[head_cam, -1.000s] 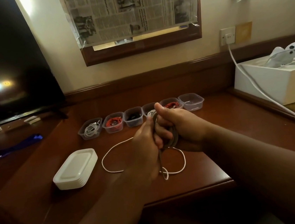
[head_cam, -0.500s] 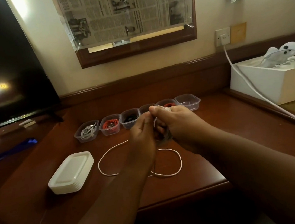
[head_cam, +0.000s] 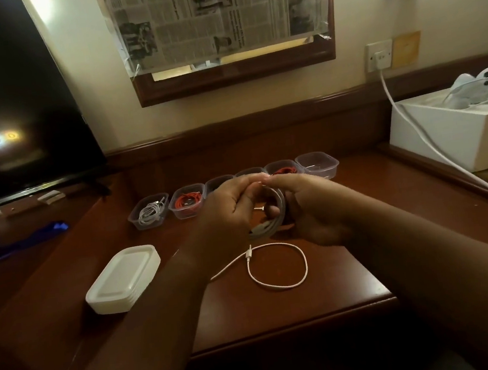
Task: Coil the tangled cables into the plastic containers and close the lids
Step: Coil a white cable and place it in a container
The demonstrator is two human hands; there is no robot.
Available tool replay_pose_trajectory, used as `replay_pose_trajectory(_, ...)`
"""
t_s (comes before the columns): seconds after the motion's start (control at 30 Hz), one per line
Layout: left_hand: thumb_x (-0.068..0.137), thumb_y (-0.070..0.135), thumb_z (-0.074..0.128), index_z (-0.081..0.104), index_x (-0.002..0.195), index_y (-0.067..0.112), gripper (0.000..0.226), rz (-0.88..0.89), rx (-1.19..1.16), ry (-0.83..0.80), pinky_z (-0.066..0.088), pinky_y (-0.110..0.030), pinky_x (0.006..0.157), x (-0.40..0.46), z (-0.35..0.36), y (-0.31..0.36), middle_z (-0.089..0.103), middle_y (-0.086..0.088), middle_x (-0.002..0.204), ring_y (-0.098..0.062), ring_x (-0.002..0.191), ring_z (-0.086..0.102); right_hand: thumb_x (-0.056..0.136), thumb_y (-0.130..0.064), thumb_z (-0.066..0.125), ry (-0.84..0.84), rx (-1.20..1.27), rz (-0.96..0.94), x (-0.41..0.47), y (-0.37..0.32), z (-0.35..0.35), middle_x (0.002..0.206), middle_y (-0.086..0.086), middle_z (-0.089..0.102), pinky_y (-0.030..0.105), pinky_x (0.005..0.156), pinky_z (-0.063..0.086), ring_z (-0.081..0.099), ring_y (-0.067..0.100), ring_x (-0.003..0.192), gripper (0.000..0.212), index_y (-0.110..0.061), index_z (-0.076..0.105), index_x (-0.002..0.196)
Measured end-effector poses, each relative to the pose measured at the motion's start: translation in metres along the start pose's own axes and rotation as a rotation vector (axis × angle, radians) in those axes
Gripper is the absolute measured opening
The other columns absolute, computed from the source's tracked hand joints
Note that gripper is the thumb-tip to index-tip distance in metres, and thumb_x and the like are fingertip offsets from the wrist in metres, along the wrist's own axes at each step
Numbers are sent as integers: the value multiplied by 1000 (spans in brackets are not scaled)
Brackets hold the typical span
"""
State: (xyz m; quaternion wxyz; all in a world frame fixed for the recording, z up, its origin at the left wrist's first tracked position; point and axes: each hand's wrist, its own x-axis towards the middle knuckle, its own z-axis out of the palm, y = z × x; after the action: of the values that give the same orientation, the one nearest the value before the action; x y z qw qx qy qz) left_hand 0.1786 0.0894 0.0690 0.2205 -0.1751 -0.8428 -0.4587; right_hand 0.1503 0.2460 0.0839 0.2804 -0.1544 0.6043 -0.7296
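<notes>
While both my hands curl round a smooth grey cable coil, left hand and right hand pinch it; behind it, clear plastic tubs line up.

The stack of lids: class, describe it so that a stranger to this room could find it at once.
Start at the dark television screen on the left, then drop to the wooden desk in front of it. The stack of lids lies there, left of the person's forearms and nearer the viewer than the row of clear containers. It alone is opaque white, flat and holds no cable.
</notes>
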Motion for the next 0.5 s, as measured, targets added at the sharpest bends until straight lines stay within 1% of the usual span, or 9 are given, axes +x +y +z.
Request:
replay_pose_trajectory(0.07, 103, 19, 47, 61, 114, 31, 22, 10, -4, -36, 46, -6, 75, 3, -3, 2, 66, 18, 105, 12, 93, 63, 101, -36, 47, 48, -45, -37, 4, 2, 4, 72, 3, 50, 41, 88, 54, 53, 19, 71, 37, -6, 59, 120)
replay_pose_trajectory(0.13, 103, 19, 47, 63, 109, 30, 20, -18, -73, -50, 46, -9, 62, 4, -6, 3, 67, 19, 87, 6, 71, 63, 103, -38, 43, 109, -78, -108, 8, 7, 8, 71, 2, 49, 42, 84, 53, 51, 18, 67, 39, -4, 57, 112)
replay_pose_trajectory(0.17, 102, 20, 48, 64, 107, 27, 17, -54, -140, -39, 46, -12, 57, 4, -7, 3, 66, 16, 77, 2, 63, 61, 103, -42, 42, 151, -142, -148, 10, 9, 8, 75, 3, 53, 44, 85, 53, 54, 20, 71, 41, -5, 58, 109)
replay_pose_trajectory(0.23, 100, 20, 52, 64, 105, 18, 13, -146, -280, 6, 51, -20, 56, 4, -12, 1, 68, 4, 74, -9, 64, 64, 101, -49, 39, 248, -300, -222, 13, 12, 6, 86, 7, 61, 43, 81, 55, 60, 23, 78, 44, -11, 61, 104)
replay_pose_trajectory(0.3, 99, 17, 54, 64, 104, 12, 12, -192, -325, 40, 56, -24, 62, 2, -16, -3, 72, -7, 83, -17, 71, 70, 102, -48, 37, 310, -350, -272, 13, 9, 1, 82, 6, 57, 33, 67, 48, 55, 18, 70, 41, -16, 60, 94)
replay_pose_trajectory(0.37, 95, 21, 59, 66, 102, 13, 13, -170, -271, 56, 58, -26, 65, 0, -18, -8, 74, -7, 85, -19, 76, 73, 103, -45, 37, 338, -333, -305, 12, 3, -4, 78, 5, 55, 31, 63, 43, 50, 16, 66, 39, -17, 60, 90)
replay_pose_trajectory(0.4, 91, 27, 62, 66, 103, 15, 18, -152, -250, 50, 59, -26, 65, -1, -18, -8, 74, -6, 85, -19, 76, 73, 103, -44, 38, 347, -334, -327, 12, 0, -5, 77, 4, 56, 30, 63, 42, 50, 15, 67, 38, -18, 61, 89)
replay_pose_trajectory(0.47, 82, 38, 66, 65, 105, 20, 29, -127, -227, 34, 59, -27, 63, -3, -17, -7, 73, -3, 87, -20, 73, 73, 104, -42, 37, 360, -367, -379, 15, -3, -7, 72, -4, 57, 26, 63, 41, 51, 9, 65, 37, -20, 62, 87)
replay_pose_trajectory(0.5, 81, 38, 67, 65, 105, 23, 28, -116, -216, 45, 60, -28, 63, -2, -16, -8, 73, -1, 87, -20, 71, 72, 104, -41, 37, 362, -387, -394, 17, -6, -7, 69, -8, 57, 23, 61, 42, 52, 5, 62, 36, -21, 62, 87)
